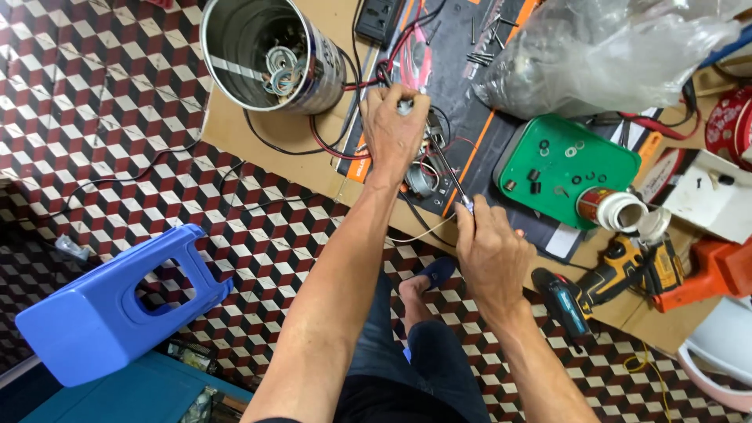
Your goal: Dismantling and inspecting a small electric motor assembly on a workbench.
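Note:
My left hand (394, 129) reaches forward over a black work mat (462, 94) and pinches a small metal part (405, 106) among red and black wires (329, 149). My right hand (492, 254) grips the handle of a thin screwdriver (446, 168), whose shaft slants up toward the part under my left hand. A small grey motor-like piece (421, 178) lies on the mat between both hands.
A metal can (270, 55) holding wire coils stands at the back left. A green lid (568, 168) carries small washers and nuts. A cordless drill (603, 282) lies at the right, a clear plastic bag (611, 51) behind, a blue plastic stool (117, 301) on the tiled floor.

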